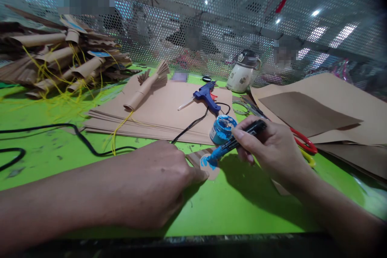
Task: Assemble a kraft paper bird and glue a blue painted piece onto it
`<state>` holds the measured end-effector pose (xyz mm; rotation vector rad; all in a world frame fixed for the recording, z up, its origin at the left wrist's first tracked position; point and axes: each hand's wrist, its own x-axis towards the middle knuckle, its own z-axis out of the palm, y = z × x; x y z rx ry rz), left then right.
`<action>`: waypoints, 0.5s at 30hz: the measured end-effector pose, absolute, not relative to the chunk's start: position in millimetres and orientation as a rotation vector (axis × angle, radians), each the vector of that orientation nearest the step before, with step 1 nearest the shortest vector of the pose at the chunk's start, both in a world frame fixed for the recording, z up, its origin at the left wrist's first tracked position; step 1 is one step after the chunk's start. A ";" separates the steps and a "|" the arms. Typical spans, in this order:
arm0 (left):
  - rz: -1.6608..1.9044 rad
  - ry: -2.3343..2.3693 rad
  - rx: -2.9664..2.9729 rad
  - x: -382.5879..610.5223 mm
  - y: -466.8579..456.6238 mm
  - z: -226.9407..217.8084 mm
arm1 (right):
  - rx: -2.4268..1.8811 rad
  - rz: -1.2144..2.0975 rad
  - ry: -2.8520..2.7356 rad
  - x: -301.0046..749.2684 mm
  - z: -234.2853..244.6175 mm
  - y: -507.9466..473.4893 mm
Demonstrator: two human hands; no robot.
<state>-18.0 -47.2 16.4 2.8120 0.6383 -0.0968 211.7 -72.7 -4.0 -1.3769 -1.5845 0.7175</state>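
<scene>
My right hand (269, 145) is closed around a black marker pen (242, 137), held at a slant. Blue paint coats the pen's lower end, which touches a small brown paper piece (213, 172) with a rounded end. Wet blue smears lie on that paper. My left hand (160, 181) is closed with the index finger reaching out, its tip holding the paper piece down on the table; the thumb is hidden. Just behind the pen stands an open jar of blue paint (223, 130), its rim smeared.
A blue glue gun (207, 96) and a rolled paper bundle (145, 86) lie on stacked brown sheets (169, 125). Tied paper bundles (54, 54) with yellow strings fill the left. A black cord (87, 141) crosses the green table (121, 234). Red-handled scissors (304, 141) and a flask (243, 72) stand rightward.
</scene>
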 end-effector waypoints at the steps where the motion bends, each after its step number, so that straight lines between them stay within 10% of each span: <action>1: -0.105 0.641 2.809 -18.0 -47.5 17.0 | -1.378 0.707 -1.564 211.1 -3.5 -73.5; 15: -0.062 0.635 2.882 -19.6 -48.6 16.0 | -1.427 0.737 -1.388 206.4 0.2 -74.5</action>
